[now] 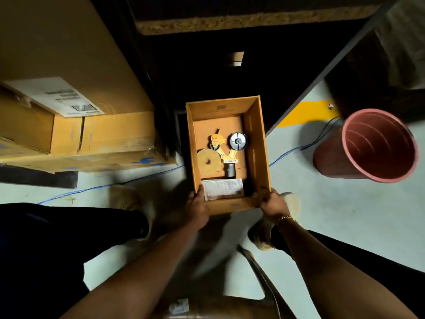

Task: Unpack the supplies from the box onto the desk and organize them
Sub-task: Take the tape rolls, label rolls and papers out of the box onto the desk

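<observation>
An open cardboard box [258, 143] is held low over the floor, in front of my legs. My left hand [197, 208] grips its near left corner and my right hand [272, 203] grips its near right corner. Inside lie a yellow tape dispenser [224, 146] with a grey handle, a roll of brown tape [208, 161] to its left, and a white plastic-wrapped packet [223, 188] along the near wall. The desk edge [241, 24] shows at the top, above a dark space under it.
A stack of large cardboard boxes [69, 125] stands on the left. A red bin [372, 146] sits on the floor at right. A blue cable [299, 148] runs across the pale floor. A chair back [259, 272] is below my arms.
</observation>
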